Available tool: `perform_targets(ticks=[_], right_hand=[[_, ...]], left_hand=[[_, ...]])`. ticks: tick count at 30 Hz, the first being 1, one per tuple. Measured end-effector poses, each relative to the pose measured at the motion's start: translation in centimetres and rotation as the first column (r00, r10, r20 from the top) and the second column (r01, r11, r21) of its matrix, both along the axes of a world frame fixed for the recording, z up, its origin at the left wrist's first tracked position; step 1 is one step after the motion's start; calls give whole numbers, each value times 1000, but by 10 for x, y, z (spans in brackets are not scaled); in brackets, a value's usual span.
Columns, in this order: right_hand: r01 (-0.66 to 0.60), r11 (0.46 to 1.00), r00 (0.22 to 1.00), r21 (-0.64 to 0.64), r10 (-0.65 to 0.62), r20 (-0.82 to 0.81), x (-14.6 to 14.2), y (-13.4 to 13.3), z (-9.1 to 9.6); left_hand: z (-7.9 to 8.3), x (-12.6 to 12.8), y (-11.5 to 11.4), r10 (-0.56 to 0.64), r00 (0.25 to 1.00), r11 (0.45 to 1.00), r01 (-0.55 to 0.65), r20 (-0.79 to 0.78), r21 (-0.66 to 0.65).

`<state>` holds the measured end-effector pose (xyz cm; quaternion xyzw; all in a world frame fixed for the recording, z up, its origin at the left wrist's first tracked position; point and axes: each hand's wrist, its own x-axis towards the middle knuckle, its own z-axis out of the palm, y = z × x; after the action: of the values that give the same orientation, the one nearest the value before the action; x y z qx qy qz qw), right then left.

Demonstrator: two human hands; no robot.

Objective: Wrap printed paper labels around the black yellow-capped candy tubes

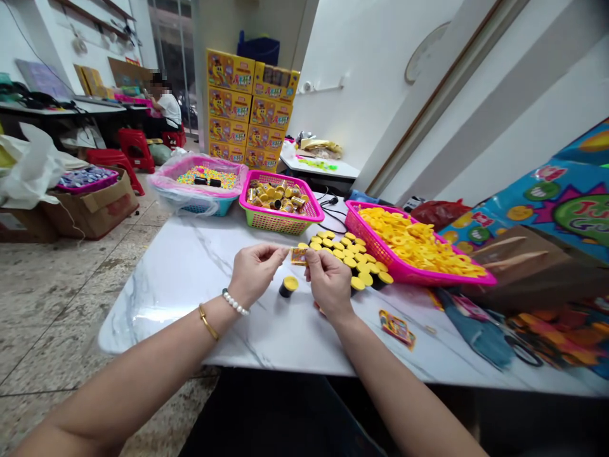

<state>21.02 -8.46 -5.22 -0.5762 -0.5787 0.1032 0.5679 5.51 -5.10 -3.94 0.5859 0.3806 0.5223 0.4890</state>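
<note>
A small orange-yellow printed label (298,256) is held up over the table between my two hands. My right hand (330,279) pinches its right side. My left hand (257,270), closed in a pinch, meets its left edge; the exact grip there is too small to make out. Just below the hands, a dark little tub with a yellow lid (289,287) stands upright by itself. Beyond my right hand several more yellow-lidded tubs (364,266) stand packed together. A small pile of printed labels (397,328) lies right of my right forearm.
At the back sit a pink basket of gold-coloured tubs (278,195), a plastic-lined basket of colourful beads (207,181) and a pink basket of yellow plastic pieces (419,244). Scissors (523,351) lie right. Printed boxes (231,105) are stacked behind; a person (166,108) sits far left.
</note>
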Motion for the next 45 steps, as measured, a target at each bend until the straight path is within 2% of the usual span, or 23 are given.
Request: perform_targets(ticks=[3,7,11,14,16,20,22,24,26,27,29,31,33,35,41,45], right_hand=[[-1,1000,1000,23,1,-14,-2,-2,-1],[-63,997,995,38,60,75,-6,-5,-1],[-147,989,979,6,144,142,-4,-3,-2],[-184,981,972,-66,192,134,6,0,1],[-242,959,944,-150,268,192,12,0,4],[-347,868,808,-356,470,357,18,-4,6],[-303,876,819,-376,441,367,18,-5,4],[-220,913,903,-344,324,282,20,-4,2],[-213,927,971,-309,235,36,24,-1,2],[-255,924,965,-285,226,-129,26,1,2],[-376,904,864,-202,264,-428,29,3,4],[-457,881,753,-125,308,-581,30,4,5],[-494,864,703,-100,329,-631,28,4,5],[-499,861,683,-92,326,-654,25,3,5],[-489,872,625,-32,325,-709,20,2,4],[-483,871,653,-95,286,-701,18,1,4]], left_hand=[[2,0,0,-3,1000,1000,3,-4,0],[5,1,-3,-56,998,997,55,23,47],[11,-1,-3,-85,996,993,88,30,-80],[15,-5,2,-103,993,975,111,50,-194],[17,-8,8,-92,994,966,104,64,-235],[14,-13,19,-68,996,953,84,65,-292],[12,-14,22,-71,995,936,90,67,-340],[10,-14,25,-81,991,901,117,103,-418],[9,-14,26,-88,981,853,164,173,-496],[9,-14,27,-90,973,828,193,214,-526],[10,-14,28,-95,949,777,259,301,-574],[12,-14,28,-115,917,716,343,381,-608],[14,-13,27,-145,888,661,415,436,-625],[14,-12,26,-167,871,633,453,461,-627],[11,-8,25,-172,865,646,460,471,-609],[9,-8,25,-188,851,637,486,490,-599]])
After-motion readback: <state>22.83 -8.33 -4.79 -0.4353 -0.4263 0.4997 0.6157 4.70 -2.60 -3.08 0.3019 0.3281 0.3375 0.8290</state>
